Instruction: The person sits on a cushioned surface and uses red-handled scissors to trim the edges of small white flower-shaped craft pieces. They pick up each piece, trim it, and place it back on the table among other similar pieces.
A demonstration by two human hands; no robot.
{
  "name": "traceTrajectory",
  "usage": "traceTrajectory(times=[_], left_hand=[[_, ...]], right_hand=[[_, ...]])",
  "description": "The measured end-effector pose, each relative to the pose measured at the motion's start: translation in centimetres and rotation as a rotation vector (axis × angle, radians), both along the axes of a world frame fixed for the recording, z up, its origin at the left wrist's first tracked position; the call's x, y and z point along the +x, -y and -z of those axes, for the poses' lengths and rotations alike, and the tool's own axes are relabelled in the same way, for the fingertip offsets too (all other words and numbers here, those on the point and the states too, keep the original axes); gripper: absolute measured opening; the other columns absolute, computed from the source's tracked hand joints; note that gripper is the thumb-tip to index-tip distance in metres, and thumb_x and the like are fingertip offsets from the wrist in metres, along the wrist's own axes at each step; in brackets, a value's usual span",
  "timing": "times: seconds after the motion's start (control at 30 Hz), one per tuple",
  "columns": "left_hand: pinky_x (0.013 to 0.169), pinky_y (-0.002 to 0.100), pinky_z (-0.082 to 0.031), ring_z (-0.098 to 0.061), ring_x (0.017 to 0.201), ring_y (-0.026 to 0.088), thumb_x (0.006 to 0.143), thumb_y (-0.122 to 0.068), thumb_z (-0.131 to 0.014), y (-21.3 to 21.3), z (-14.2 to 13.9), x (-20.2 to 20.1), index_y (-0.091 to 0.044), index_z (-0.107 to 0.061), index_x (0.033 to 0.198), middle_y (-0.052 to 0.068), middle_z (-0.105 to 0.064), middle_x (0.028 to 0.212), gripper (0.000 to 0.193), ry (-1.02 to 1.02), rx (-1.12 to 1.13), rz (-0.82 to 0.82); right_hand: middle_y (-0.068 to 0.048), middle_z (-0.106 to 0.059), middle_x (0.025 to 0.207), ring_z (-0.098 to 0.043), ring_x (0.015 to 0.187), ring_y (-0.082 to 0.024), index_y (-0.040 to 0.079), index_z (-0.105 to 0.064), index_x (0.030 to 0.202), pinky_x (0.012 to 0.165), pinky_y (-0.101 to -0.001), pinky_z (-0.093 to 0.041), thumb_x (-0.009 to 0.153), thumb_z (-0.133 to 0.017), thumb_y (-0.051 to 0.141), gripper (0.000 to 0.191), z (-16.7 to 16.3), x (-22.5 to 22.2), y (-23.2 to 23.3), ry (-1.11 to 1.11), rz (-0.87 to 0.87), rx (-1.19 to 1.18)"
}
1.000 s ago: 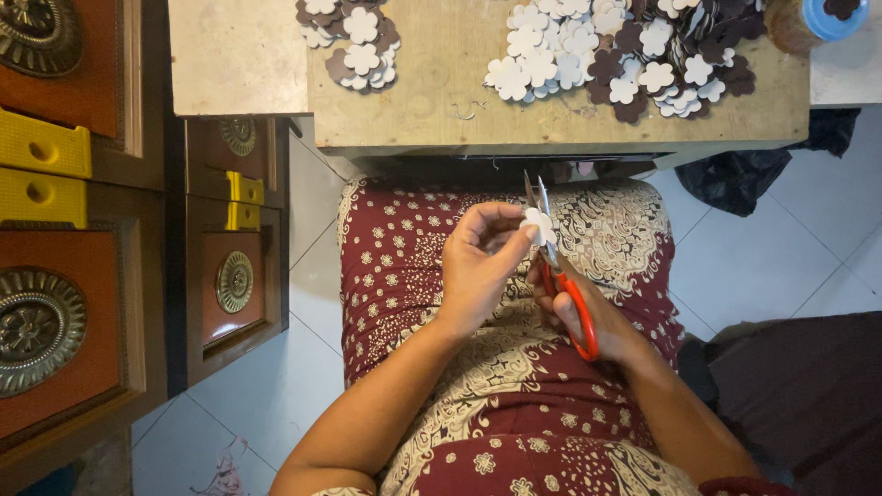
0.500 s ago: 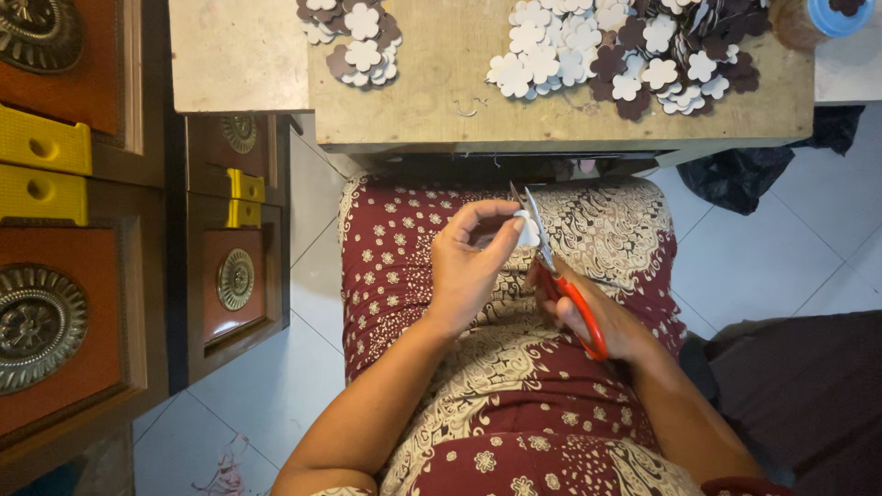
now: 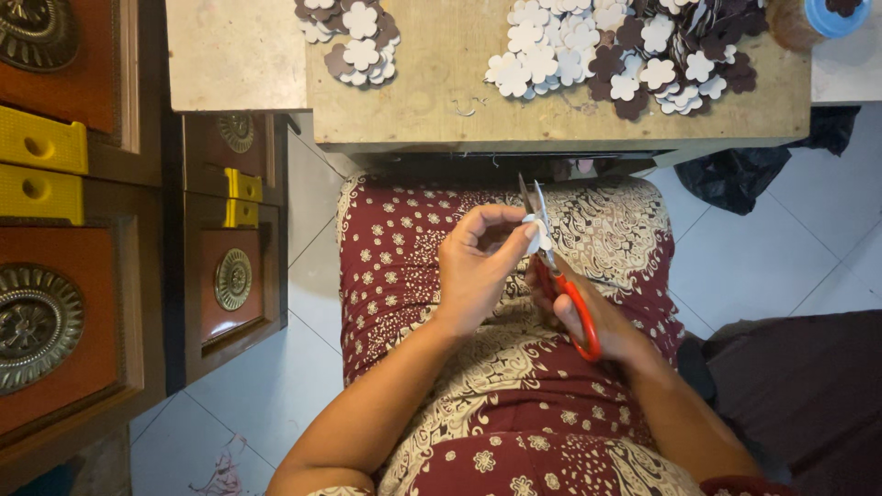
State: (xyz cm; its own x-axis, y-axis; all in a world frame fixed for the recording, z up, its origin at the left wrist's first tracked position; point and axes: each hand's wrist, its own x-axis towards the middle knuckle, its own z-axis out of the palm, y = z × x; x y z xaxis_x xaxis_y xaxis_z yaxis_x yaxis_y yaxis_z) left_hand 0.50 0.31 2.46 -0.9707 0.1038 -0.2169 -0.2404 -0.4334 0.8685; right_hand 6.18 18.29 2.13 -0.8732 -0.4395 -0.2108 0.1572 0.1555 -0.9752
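White flower-shaped paper cutout (image 3: 536,231) sits pinched in my left hand (image 3: 473,271) fingers; my right hand (image 3: 588,317) grips red-handled scissors (image 3: 560,276), blades at its edge, mid-trim; next, I judge, turn it slightly

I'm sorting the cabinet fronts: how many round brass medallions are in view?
4: one cut off at top left, a large one at lower left, two smaller on the inner panels. Others may be hidden.
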Motion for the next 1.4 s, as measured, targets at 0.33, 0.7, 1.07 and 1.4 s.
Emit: traceTrajectory(times=[0.33,0.7,1.07,1.4], left_hand=[[0.084,0.024,-0.059,-0.069,0.093,0.009,0.096,-0.001,-0.073,-0.5,0.5,0.1,0.001,-0.065,0.110,0.006,-0.072,0.103,0.016,0.007,0.081,-0.024],[0.084,0.024,-0.059,-0.069,0.092,0.009,0.096,-0.002,-0.073,0.4,0.7,-0.4,0.003,-0.066,0.112,0.007,-0.073,0.104,0.019,0.023,0.100,0.019],[0.081,0.024,-0.059,-0.068,0.090,0.010,0.092,-0.002,-0.074,1.7,0.3,-1.1,0.003,-0.065,0.120,0.008,-0.073,0.103,0.030,0.053,0.003,0.065],[0.083,0.024,-0.060,-0.069,0.093,0.012,0.091,0.001,-0.074,2.3,1.0,-1.6,0.004,-0.060,0.122,0.011,-0.071,0.104,0.034,0.059,0.032,0.096]], right_hand=[[-0.002,-0.051,0.088,-0.047,0.074,-0.013,0.003,-0.046,0.133,0.063,-0.0289,-0.042,0.085,-0.034,0.092,0.101,-0.3,-0.2,-0.1,-0.022,0.002,0.153],[0.000,-0.049,0.075,-0.046,0.061,-0.012,0.006,-0.049,0.114,0.052,-0.0311,-0.040,0.078,-0.031,0.096,0.099,-0.7,-0.6,-0.1,0.004,0.002,0.239],[-0.001,-0.049,0.075,-0.048,0.062,-0.014,0.008,-0.051,0.104,0.054,-0.0335,-0.042,0.086,-0.026,0.091,0.089,0.9,-0.5,-1.2,-0.115,-0.068,0.284],[-0.003,-0.051,0.078,-0.050,0.064,-0.016,0.008,-0.053,0.102,0.053,-0.0341,-0.046,0.095,-0.024,0.083,0.081,2.2,-0.2,-1.7,-0.180,-0.103,0.295]])
